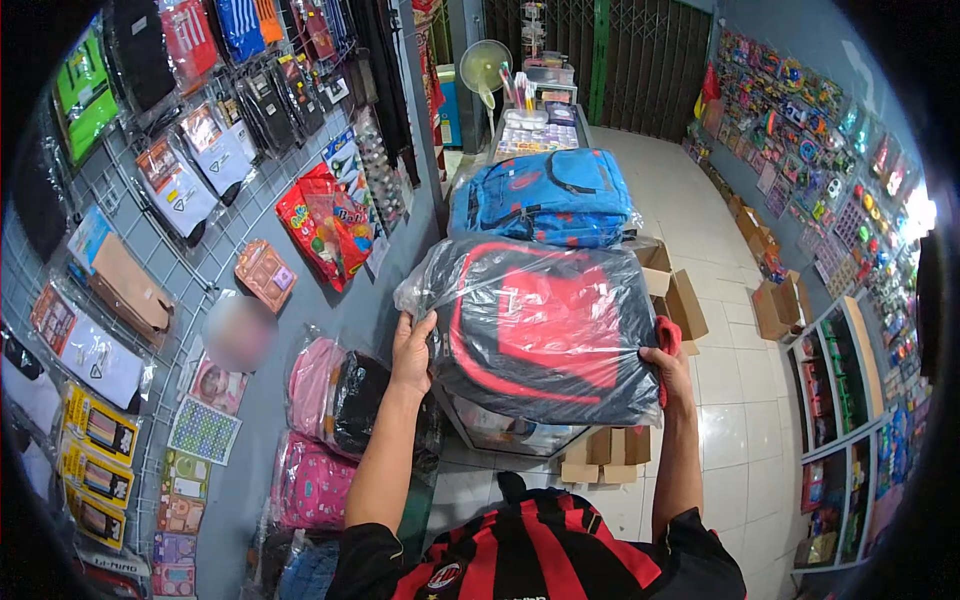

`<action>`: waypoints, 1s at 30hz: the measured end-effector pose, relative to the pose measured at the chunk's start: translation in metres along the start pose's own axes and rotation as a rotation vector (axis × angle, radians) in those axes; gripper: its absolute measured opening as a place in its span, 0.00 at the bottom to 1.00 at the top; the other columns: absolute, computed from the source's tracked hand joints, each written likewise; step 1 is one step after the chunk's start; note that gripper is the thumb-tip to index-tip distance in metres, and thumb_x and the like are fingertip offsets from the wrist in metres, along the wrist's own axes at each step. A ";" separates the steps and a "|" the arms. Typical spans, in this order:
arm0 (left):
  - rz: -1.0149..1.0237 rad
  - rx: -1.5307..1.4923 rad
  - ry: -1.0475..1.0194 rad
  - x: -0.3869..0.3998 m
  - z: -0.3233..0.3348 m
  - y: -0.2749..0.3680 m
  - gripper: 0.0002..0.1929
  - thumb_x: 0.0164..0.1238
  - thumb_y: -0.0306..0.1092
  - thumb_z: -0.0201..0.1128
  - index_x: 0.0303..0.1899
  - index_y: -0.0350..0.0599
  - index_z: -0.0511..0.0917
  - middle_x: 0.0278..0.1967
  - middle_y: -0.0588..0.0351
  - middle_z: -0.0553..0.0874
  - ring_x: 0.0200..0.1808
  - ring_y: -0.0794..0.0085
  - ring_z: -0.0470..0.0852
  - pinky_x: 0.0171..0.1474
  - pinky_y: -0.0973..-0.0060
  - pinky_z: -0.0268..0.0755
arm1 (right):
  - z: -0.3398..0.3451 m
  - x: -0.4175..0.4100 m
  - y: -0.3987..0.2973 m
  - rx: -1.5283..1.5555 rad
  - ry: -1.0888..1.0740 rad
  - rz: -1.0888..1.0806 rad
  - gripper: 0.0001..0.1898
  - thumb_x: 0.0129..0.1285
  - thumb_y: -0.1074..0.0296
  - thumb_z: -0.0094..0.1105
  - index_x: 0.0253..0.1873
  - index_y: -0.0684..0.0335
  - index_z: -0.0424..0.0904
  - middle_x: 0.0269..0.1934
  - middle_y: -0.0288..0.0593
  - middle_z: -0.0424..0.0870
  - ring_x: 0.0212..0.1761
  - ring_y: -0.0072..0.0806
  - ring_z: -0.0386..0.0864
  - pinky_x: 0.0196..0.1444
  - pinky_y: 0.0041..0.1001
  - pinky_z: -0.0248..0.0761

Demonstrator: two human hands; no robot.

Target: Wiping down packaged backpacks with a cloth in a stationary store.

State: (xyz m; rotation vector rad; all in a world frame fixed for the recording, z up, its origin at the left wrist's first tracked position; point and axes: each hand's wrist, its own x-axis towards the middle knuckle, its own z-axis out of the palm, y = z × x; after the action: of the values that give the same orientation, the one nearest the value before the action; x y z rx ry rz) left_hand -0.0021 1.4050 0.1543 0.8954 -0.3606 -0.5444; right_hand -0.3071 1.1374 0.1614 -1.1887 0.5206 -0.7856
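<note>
A black and red backpack in clear plastic wrap (555, 315) lies across in front of me, between both hands. My left hand (412, 349) grips its left end, thumb on top. At the right end, my right hand (667, 367) grips the wrapped backpack and also has a red cloth (667, 337) against its fingers. Just beyond, a blue backpack with red spots (547, 195), also wrapped in plastic, rests on the counter. Part of a glass display case (510, 431) shows under the black and red backpack, whose underside is hidden.
Wrapped pink (315, 390) and black backpacks (360, 409) stand at the left wall, below a wire grid (225, 262) of packaged socks. Open cardboard boxes (679, 300) sit right of the counter. A fan (486, 67) stands farther back; shelves (840, 375) line the right side.
</note>
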 end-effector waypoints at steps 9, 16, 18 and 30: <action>-0.060 0.530 0.182 0.032 -0.026 -0.019 0.20 0.68 0.37 0.65 0.56 0.37 0.75 0.52 0.54 0.83 0.54 0.71 0.79 0.58 0.73 0.68 | -0.006 0.034 0.009 0.018 0.090 0.042 0.22 0.57 0.74 0.65 0.58 0.67 0.74 0.45 0.37 0.80 0.44 0.25 0.79 0.52 0.27 0.72; -0.185 0.640 0.277 0.037 -0.027 -0.021 0.32 0.61 0.44 0.71 0.58 0.30 0.67 0.53 0.45 0.78 0.55 0.65 0.78 0.58 0.70 0.70 | -0.013 0.034 0.017 -0.119 0.109 0.068 0.21 0.62 0.73 0.66 0.59 0.66 0.74 0.49 0.37 0.79 0.48 0.24 0.77 0.54 0.26 0.71; -0.151 0.621 0.325 0.032 -0.029 -0.024 0.34 0.60 0.44 0.72 0.58 0.31 0.65 0.54 0.44 0.77 0.55 0.64 0.77 0.58 0.69 0.70 | -0.016 0.036 0.020 -0.098 0.105 0.067 0.20 0.66 0.68 0.65 0.60 0.65 0.74 0.50 0.37 0.79 0.49 0.24 0.77 0.55 0.26 0.70; 0.341 0.750 0.614 -0.149 -0.112 -0.064 0.13 0.68 0.35 0.67 0.48 0.42 0.74 0.39 0.59 0.84 0.42 0.74 0.82 0.45 0.74 0.73 | -0.225 0.004 0.024 0.379 0.470 0.000 0.35 0.66 0.49 0.64 0.70 0.65 0.69 0.70 0.48 0.70 0.71 0.44 0.68 0.73 0.48 0.61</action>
State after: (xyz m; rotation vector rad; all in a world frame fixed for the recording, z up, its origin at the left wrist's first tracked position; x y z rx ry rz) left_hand -0.0841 1.5311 0.0262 1.6237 -0.1375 0.2238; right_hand -0.4623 1.0003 0.0698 -0.6511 0.7171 -1.1166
